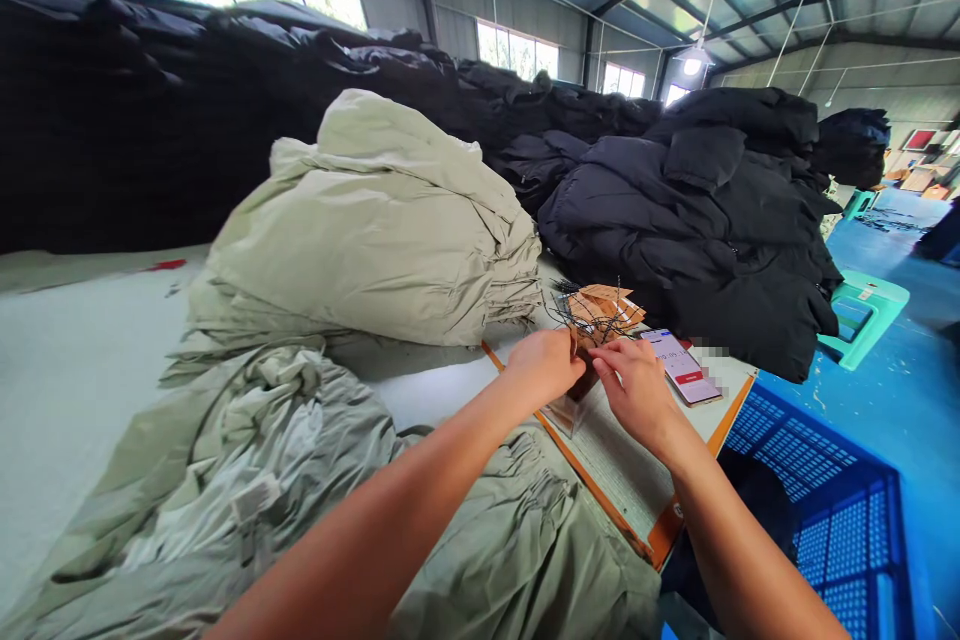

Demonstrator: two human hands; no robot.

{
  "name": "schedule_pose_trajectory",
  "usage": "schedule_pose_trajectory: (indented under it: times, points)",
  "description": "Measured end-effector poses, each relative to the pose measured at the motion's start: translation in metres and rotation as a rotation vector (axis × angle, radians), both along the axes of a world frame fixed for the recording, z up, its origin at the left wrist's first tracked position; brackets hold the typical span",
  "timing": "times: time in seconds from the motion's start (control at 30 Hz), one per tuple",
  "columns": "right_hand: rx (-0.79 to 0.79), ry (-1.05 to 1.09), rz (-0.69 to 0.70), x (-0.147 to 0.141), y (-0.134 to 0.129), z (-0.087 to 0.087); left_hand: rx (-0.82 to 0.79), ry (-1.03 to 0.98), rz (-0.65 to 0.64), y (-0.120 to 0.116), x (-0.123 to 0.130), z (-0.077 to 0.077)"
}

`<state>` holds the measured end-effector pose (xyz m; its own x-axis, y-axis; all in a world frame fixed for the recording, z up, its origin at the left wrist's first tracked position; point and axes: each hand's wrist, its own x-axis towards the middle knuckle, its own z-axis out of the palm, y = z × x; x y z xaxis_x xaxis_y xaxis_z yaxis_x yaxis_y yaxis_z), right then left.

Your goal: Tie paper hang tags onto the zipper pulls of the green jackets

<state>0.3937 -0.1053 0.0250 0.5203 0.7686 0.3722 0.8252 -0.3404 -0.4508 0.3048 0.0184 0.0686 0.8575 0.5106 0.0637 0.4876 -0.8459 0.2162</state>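
The left hand [544,367] and right hand [634,392] meet, grips curled, at the near edge of a bunch of brown card tags [604,310] with black strings, on the worktop [420,400]; whether either grips anything is hidden. Most tags lie loose, near a phone [679,365], with olive padded jackets [367,230] piled left.

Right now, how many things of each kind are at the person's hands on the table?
Hands (left hand, right hand): 2
Bundle of brown card tags: 1
Smartphone: 1
Clear plastic box: 1
Total: 5
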Motion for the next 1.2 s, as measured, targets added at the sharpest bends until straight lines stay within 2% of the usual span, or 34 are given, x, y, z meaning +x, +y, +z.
schedule_pose_trajectory:
  times: [0.27,0.37,0.47,0.63,0.73,0.87,0.93,1.1,1.2]
  points:
    - [-0.088,-0.037,0.103,-0.013,0.022,0.016,0.015,-0.008,0.008,-0.001,0.0,0.001]
    - [-0.071,-0.022,0.142,-0.013,0.027,0.019,0.016,-0.021,0.018,-0.001,-0.002,0.003]
    - [0.009,-0.018,0.21,-0.01,0.03,0.017,0.024,-0.06,0.038,-0.001,-0.005,0.008]
    - [0.271,-0.016,0.349,-0.008,0.036,0.013,0.012,-0.177,0.072,-0.003,-0.016,0.018]
    - [0.371,-0.07,0.356,-0.014,0.034,0.015,-0.186,-0.376,0.026,-0.002,-0.027,0.023]
    - [0.403,-0.165,0.389,-0.032,0.024,0.022,-0.695,-0.592,-0.083,0.003,-0.053,0.023]
    - [0.385,-0.192,0.454,-0.045,0.018,0.025,-0.878,-0.67,-0.094,0.005,-0.073,0.021]
    - [0.36,-0.104,0.697,-0.078,0.011,0.028,-1.145,-0.697,0.039,0.011,-0.142,0.009]
    - [0.358,0.081,0.678,-0.094,0.019,0.024,-1.235,-0.673,0.128,0.011,-0.186,-0.001]
